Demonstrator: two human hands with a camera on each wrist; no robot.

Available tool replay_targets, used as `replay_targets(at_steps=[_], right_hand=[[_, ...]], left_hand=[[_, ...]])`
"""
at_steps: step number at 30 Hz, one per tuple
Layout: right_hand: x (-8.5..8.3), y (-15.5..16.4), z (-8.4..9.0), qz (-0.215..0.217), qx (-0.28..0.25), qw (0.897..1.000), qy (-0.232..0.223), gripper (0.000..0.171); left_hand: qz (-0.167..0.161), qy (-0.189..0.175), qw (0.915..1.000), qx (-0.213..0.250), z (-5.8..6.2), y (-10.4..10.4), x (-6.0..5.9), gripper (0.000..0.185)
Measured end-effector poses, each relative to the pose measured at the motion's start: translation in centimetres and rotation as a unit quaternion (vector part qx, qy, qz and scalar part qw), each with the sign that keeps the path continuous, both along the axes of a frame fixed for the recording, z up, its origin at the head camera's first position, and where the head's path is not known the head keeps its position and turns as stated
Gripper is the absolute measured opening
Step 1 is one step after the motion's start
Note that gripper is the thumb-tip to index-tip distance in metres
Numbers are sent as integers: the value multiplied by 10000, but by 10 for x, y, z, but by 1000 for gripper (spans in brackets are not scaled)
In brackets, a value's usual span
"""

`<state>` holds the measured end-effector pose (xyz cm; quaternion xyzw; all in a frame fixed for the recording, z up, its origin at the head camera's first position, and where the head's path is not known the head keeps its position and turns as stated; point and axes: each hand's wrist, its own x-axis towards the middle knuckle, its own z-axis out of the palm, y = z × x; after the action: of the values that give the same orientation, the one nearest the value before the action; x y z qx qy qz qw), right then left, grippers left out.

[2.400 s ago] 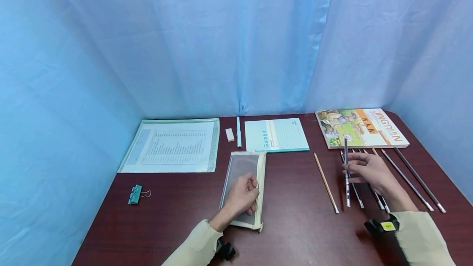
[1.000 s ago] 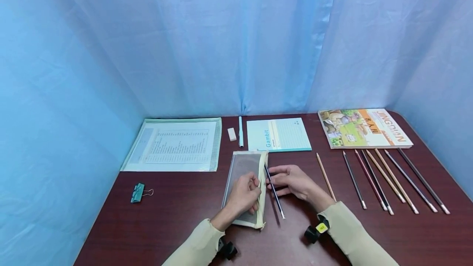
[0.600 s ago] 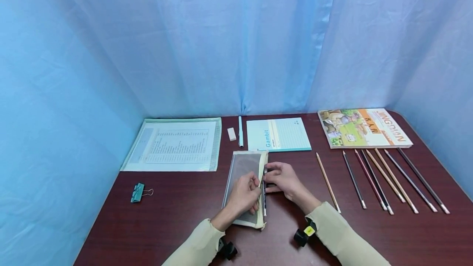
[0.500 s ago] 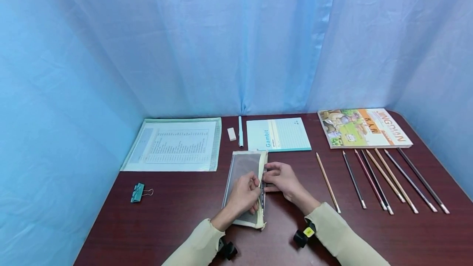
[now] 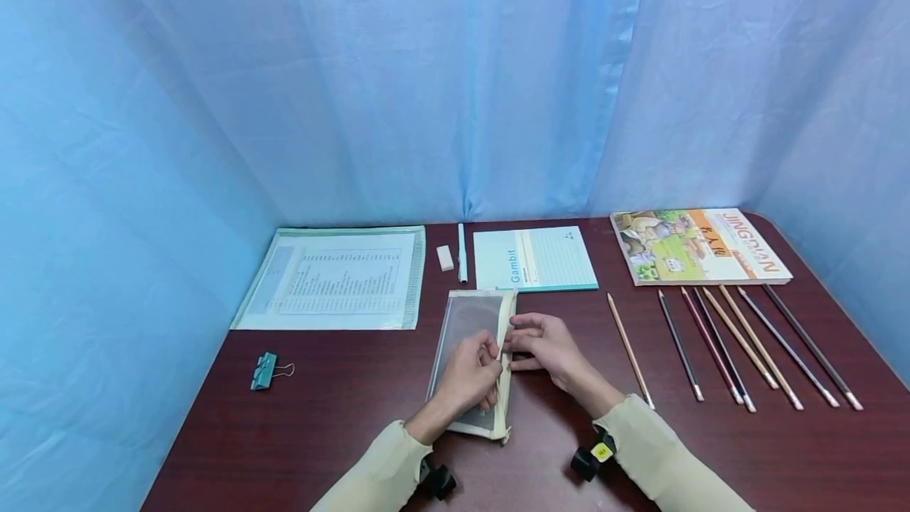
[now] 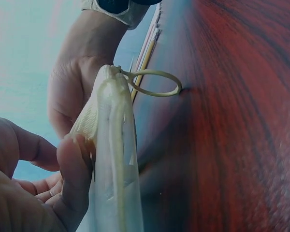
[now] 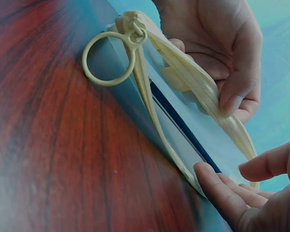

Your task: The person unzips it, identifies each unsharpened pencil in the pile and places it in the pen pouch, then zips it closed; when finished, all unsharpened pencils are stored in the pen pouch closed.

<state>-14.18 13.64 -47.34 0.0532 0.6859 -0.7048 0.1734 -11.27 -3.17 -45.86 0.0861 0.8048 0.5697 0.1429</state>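
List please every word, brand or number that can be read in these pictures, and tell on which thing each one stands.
"Gambit": on the light blue notebook.
"JINGDIAN": it seems so, some letters unclear, on the orange edge of the picture book.
Other characters on that cover: too small to read.
Printed rows on the sheet in the clear document folder: too small to read.
Yellow tag on the right wrist camera: blurred.
Wrist views: no text.

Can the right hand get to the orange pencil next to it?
Probably yes. The right hand rests at the pencil case, and only bare table lies between it and the orange pencil.
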Motion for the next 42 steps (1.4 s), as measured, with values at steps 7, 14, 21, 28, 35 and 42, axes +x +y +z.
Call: replay_targets(at_steps=[7, 14, 21, 28, 35, 42], right_hand=[[0, 5, 0, 217, 62, 9997, 84, 52], [0, 2, 0, 433, 109, 9990, 61, 51], [0, 8, 1, 365, 199, 9990, 136, 50], [2, 44, 9, 378, 455, 9972, 465, 43], [7, 112, 26, 7, 994, 9907, 932, 41], [17, 186, 37, -437, 1500, 9815, 1107, 21]], left_hand=[[-1, 32, 10000, -19, 1, 0, 1, 10], [-42, 16, 10000, 32, 2, 1, 1, 9], [-51, 43, 10000, 34, 2, 2, 0, 9], [-36, 75, 9999, 143, 0, 3, 1, 9], [-14, 123, 9998, 173, 2, 0, 3, 10], [-31, 156, 9997, 164, 1, 0, 3, 10]])
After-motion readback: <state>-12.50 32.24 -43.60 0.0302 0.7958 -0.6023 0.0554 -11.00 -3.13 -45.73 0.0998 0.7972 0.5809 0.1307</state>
